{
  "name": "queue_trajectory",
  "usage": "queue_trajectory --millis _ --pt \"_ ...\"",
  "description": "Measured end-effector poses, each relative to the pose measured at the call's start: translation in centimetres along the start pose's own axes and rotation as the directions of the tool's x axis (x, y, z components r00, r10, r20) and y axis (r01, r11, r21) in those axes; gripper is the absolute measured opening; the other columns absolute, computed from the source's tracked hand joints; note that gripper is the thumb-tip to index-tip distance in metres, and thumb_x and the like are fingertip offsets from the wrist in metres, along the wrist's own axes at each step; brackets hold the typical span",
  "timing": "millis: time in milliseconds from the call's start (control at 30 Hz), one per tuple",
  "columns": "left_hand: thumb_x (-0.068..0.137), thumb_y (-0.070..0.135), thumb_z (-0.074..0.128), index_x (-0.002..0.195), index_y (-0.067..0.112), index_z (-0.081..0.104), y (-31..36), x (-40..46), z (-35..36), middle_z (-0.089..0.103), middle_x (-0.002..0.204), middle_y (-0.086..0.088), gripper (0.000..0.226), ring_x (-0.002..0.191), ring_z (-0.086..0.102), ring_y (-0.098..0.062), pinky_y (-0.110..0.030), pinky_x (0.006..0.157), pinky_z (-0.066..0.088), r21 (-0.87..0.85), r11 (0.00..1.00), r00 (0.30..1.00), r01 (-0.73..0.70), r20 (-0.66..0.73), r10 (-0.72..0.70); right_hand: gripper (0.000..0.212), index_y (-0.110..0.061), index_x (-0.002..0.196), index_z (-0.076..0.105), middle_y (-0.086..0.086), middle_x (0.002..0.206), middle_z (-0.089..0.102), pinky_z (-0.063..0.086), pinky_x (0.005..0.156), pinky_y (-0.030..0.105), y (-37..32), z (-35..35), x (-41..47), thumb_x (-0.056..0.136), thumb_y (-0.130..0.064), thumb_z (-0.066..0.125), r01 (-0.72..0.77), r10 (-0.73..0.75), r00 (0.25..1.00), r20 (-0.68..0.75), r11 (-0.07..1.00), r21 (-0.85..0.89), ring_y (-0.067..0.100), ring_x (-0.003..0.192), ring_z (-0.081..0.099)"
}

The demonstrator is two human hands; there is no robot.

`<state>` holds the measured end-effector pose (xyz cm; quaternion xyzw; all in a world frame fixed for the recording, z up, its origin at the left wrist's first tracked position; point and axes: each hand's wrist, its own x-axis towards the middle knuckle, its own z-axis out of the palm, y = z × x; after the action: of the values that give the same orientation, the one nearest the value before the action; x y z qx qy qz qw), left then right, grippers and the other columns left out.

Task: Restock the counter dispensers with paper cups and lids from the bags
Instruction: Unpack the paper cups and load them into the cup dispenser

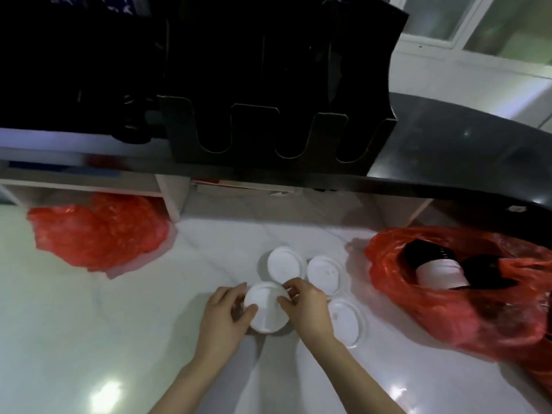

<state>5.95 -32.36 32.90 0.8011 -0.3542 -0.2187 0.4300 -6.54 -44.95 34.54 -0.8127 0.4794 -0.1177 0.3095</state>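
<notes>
Both hands hold one stack of white lids (266,310) on the white counter. My left hand (224,316) grips its left side and my right hand (307,306) grips its right side, fingers curled over the rim. Three more white lids lie close by: one behind (282,262), one behind to the right (324,273), one right of my right hand (348,322). A red plastic bag (442,309) at the right holds black and white paper cups (439,271). A black dispenser (268,127) with empty U-shaped slots stands on the raised black counter.
Another red plastic bag (98,234), crumpled, lies at the left under the raised ledge. The raised black counter (463,162) curves off to the right. Open cubbies (313,201) sit beneath the ledge. White marble worktop (104,339) spreads in front.
</notes>
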Motion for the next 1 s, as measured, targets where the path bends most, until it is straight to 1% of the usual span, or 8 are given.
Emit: queue_trajectory --millis 200,267,367,433,500,700,800,1000 --pt "0.084 0.021 0.071 0.107 0.037 0.06 1.6 0.0 1.0 0.061 0.101 0.015 0.03 0.087 0.064 -0.007 -0.033 0.082 0.053 -0.05 0.997 0.998 -0.059 -0.026 0.058 0.018 -0.018 0.103 0.068 -0.008 0.087 0.067 0.045 0.066 0.009 1.1 -2.5 0.0 0.089 -0.029 0.063 -0.017 0.033 0.993 -0.115 0.99 0.142 0.003 0.073 0.061" --pt "0.083 0.035 0.062 0.107 0.03 0.063 2.4 0.4 1.6 0.056 0.102 0.014 0.025 0.09 0.061 -0.013 -0.03 0.082 0.049 0.022 0.995 0.992 -0.096 -0.083 0.098 0.017 -0.02 0.103 0.068 -0.008 0.089 0.067 0.051 0.071 0.019 2.5 -4.8 -0.3 0.087 -0.026 0.063 0.007 0.014 0.983 -0.182 0.993 0.115 0.004 0.076 0.061" --pt "0.081 0.04 0.052 0.101 0.02 0.065 5.3 1.4 3.5 0.058 0.096 0.014 0.031 0.09 0.056 -0.011 -0.02 0.081 0.039 0.042 0.976 0.966 -0.215 -0.137 0.218 0.021 -0.018 0.101 0.069 -0.001 0.093 0.067 0.052 0.073 0.034 5.5 -9.8 -0.6 0.081 -0.022 0.065 0.058 -0.08 0.94 -0.332 0.996 -0.074 0.017 0.082 0.062" --pt "0.085 0.025 0.063 0.096 0.022 0.065 8.5 2.1 5.6 0.062 0.092 0.015 0.011 0.086 0.057 -0.006 -0.013 0.077 0.04 -0.044 0.962 0.961 -0.27 -0.076 0.266 0.023 -0.015 0.1 0.069 0.005 0.091 0.066 0.05 0.073 0.038 7.9 -13.8 -0.6 0.077 -0.016 0.07 0.015 -0.116 0.905 -0.41 0.97 -0.242 0.027 0.083 0.06" --pt "0.086 0.011 0.069 0.092 0.026 0.063 12.0 2.7 8.5 0.062 0.09 0.019 0.017 0.085 0.058 -0.003 -0.008 0.072 0.04 -0.136 0.937 0.943 -0.323 0.033 0.33 0.026 -0.014 0.102 0.069 0.007 0.096 0.065 0.05 0.074 0.04 10.4 -17.6 -0.7 0.076 -0.013 0.07 -0.082 -0.093 0.892 -0.442 0.929 -0.361 0.031 0.087 0.058" --pt "0.085 0.017 0.07 0.1 0.024 0.068 20.7 4.8 18.7 0.064 0.1 0.012 0.017 0.091 0.058 -0.002 -0.015 0.084 0.044 -0.195 0.851 0.796 -0.487 0.301 0.525 0.047 -0.019 0.136 0.048 0.003 0.135 0.047 0.053 0.073 0.043 16.1 -23.8 -1.0 0.088 -0.016 0.049 -0.275 0.101 0.932 -0.348 0.822 -0.499 0.031 0.104 0.058" --pt "0.086 0.022 0.069 0.116 0.019 0.066 23.0 6.4 23.4 0.059 0.118 0.006 0.03 0.11 0.056 -0.009 -0.019 0.097 0.041 -0.163 0.845 0.754 -0.51 0.389 0.53 0.055 -0.023 0.144 0.036 0.003 0.126 0.059 0.052 0.068 0.039 17.9 -25.1 -0.7 0.09 -0.025 0.046 -0.276 0.131 0.945 -0.299 0.809 -0.519 0.032 0.091 0.065" --pt "0.088 0.024 0.067 0.131 0.011 0.056 24.6 11.4 28.5 0.044 0.138 -0.007 0.046 0.127 0.045 -0.025 -0.031 0.109 0.032 0.012 0.892 0.808 -0.452 0.429 0.403 0.057 -0.027 0.145 0.034 0.002 0.115 0.067 0.049 0.065 0.035 20.5 -26.6 1.5 0.089 -0.031 0.045 -0.162 0.042 0.978 -0.206 0.776 -0.609 0.029 0.086 0.067"
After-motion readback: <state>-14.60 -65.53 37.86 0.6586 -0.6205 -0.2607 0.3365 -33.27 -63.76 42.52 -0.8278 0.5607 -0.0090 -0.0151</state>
